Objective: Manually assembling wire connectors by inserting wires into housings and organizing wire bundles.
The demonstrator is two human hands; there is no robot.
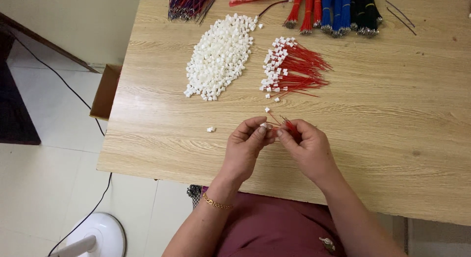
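Note:
My left hand (247,145) pinches a small white plastic connector (264,125) between thumb and forefinger. My right hand (308,148) holds a few thin red wires (288,124) whose ends meet the connector. Both hands hover just above the wooden table (392,139), near its front edge. Beyond them lies a heap of loose white connectors (220,55), and to its right a fan of red wires with white connectors fitted (289,68). One stray connector (267,109) lies just ahead of my fingers; another (210,129) lies to the left.
Bundles of red, blue and black wires (338,11) lie along the far edge, with a multicoloured bundle (189,4) at the far left. A cardboard box (105,92) sits at the table's left side. A white fan base (95,235) and black cable (100,198) are on the floor.

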